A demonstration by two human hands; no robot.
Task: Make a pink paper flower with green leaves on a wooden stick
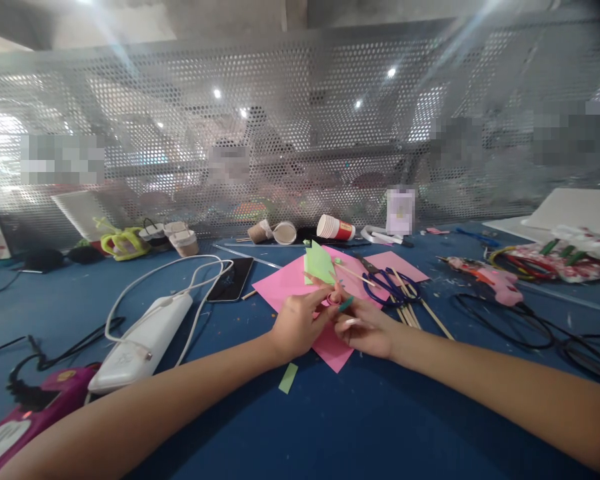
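My left hand (299,327) and my right hand (367,327) meet over the pink sheets, both with fingers closed in a pinch. Between their fingertips sits a small rolled piece of pink paper (334,298), coiled like a rosette and partly covered by the fingers. Under and behind the hands lie sheets of pink paper (275,288). Folded green paper (320,263) rests on them just beyond my fingers. Dark blue-handled scissors (375,293) lie right of my right hand, among several thin wooden sticks (409,313). A small green paper strip (289,378) lies nearer me.
At left are a white power bank (143,347) with a looped cable, a phone (231,280) and a magenta device (40,407). A pink glue gun (495,280) with black cord lies right. Paper cups (335,227) line the back, before a perforated metal screen (300,133).
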